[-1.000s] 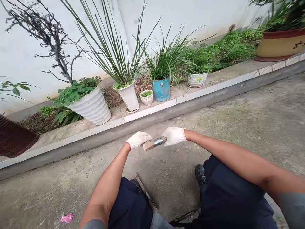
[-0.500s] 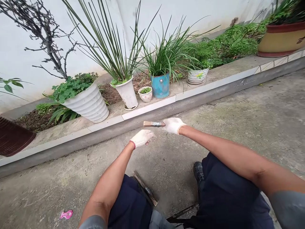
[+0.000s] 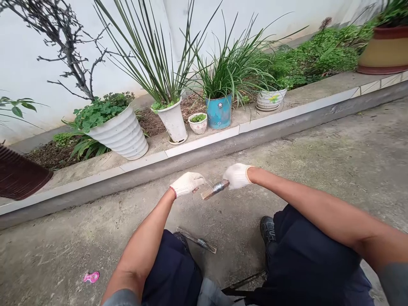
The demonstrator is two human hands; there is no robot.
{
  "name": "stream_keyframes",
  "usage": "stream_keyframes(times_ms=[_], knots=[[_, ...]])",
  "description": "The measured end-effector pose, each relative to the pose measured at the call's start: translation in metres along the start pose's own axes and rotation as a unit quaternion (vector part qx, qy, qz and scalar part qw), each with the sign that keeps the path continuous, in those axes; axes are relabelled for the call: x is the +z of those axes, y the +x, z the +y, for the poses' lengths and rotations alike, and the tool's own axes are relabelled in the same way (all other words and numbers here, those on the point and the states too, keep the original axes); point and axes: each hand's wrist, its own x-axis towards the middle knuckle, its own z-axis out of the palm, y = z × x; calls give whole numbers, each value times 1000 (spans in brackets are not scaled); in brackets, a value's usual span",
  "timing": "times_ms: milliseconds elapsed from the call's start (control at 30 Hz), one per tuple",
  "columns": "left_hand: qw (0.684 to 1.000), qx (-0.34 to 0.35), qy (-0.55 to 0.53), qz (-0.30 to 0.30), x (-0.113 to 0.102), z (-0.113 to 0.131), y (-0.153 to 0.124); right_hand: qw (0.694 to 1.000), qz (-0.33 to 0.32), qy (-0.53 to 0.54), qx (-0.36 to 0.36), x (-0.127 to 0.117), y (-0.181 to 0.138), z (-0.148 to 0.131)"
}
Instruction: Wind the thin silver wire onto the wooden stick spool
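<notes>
Wooden stick [image 3: 207, 194] clamped in right hand [image 3: 237, 176]
Wire [image 3: 218, 187] is pinched by left hand [image 3: 187, 184]; yellow-printed pot [image 3: 270, 100] is seen beyond.

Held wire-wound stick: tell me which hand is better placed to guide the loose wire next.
Likely the left hand: it is at the loose wire beside the wire coil, while the right hand is occupied gripping the wooden stick at its other end.

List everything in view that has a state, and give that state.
Held stick: wire-wound
Wire: coiled, one strand drawn out
Left hand: gloved, pinching the wire strand
Right hand: gloved, gripping held stick
Second stick: wire-wound, unheld
Tree: leafless
Blue pot: planted
Pink object: lying on ground
</notes>
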Motion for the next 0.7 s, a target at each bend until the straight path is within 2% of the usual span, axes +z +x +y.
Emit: stream_keyframes(times_ms=[67,133,200,267,333,433,567,700], knots=[[1000,5,-7,6,0,-1,0,997,-5,61,-40,1,-9,-3],[999,36,-30,-3,3,-1,1,989,-17,139,-50,1,-15,-5],[995,63,-79,-27,7,0,3,974,-28,224,-25,0,-17,-5],[987,59,-140,-46,13,3,5,962,-8,272,21,-3,-16,-5],[984,40,-169,-28,18,7,6,965,45,250,64,-6,-13,-4],[987,28,-157,-16,20,10,5,972,104,175,115,-12,-8,-3],[993,23,-110,-39,20,11,2,968,103,138,184,-17,-6,-1],[998,20,-52,-41,22,12,-1,969,96,91,209,-18,-4,2]])
